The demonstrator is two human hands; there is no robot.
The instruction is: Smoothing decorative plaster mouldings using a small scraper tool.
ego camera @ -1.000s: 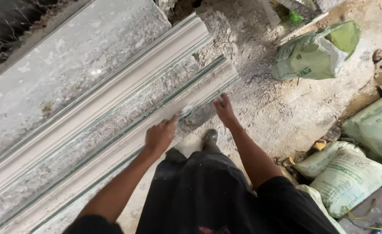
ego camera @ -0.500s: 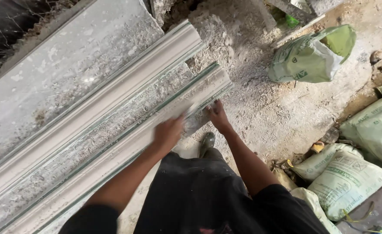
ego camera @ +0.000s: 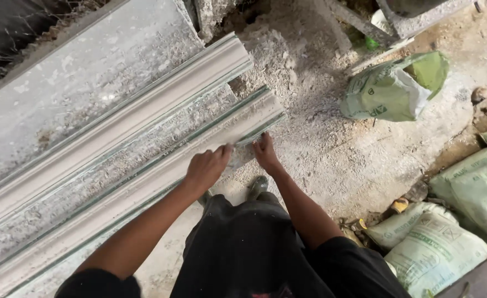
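Left fingers: curled at the near edge of the near moulding point(ego camera: 144, 185); the thumb points toward a thin pale strip at that edge, but whether the fingers pinch it cannot be told.
Left hand point(ego camera: 206, 168): knuckles up, over the moulding's near edge, close to its right end.
Right fingers: stretched fairly flat and pressed down at the moulding's near edge, gripping nothing that shows.
Right hand point(ego camera: 265, 153): just right of the left hand, the two near but apart, beside the end of the moulding.
Near moulding: a long pale cast strip with a stepped profile, running from the lower left up to the middle of the view, where it ends by the rubble point(ego camera: 279, 66).
Far moulding point(ego camera: 127, 118): a second strip of the same kind, parallel and farther from the person, reaching a little further right.
Slab point(ego camera: 89, 72): a broad grey, dusty surface beyond both mouldings, at upper left.
Floor point(ego camera: 343, 160): dusty concrete, with grit heaped at the mouldings' ends.
Open sack point(ego camera: 390, 91): green and white, lying on the floor at upper right, mouth gaping.
Sacks point(ego camera: 448, 232): several filled pale green ones, stacked at lower right.
Person: dark trousers, a shoe point(ego camera: 256, 187) showing below the right hand.
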